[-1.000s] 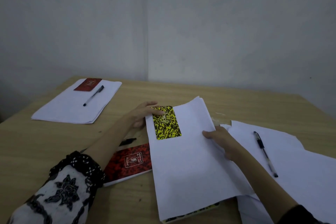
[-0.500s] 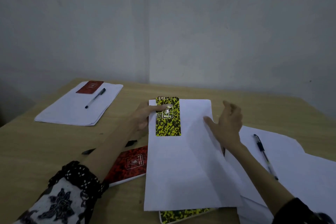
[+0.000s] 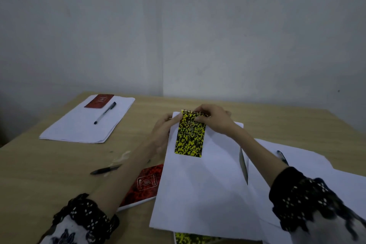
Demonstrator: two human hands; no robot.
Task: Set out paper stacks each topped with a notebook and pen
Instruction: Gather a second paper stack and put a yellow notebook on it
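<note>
A small yellow-and-black spiral notebook (image 3: 189,136) lies at the far end of a white paper stack (image 3: 200,184) in the middle of the table. My left hand (image 3: 164,130) holds the notebook's top left corner and the stack's edge. My right hand (image 3: 213,119) pinches the notebook's top edge at the spiral. At the far left lies another paper stack (image 3: 79,127) with a red notebook (image 3: 99,101) and a black pen (image 3: 105,112) on it.
A red notebook (image 3: 142,186) lies partly under the middle stack's left edge, and a black pen (image 3: 105,169) lies left of it. More white sheets (image 3: 316,174) with a pen (image 3: 282,157) spread at the right. Another yellow notebook (image 3: 190,238) peeks out under the stack's near edge.
The paper stack with the yellow notebook has slid away from me and squared up. My right hand left the stack's right edge and now pinches the notebook's top.
</note>
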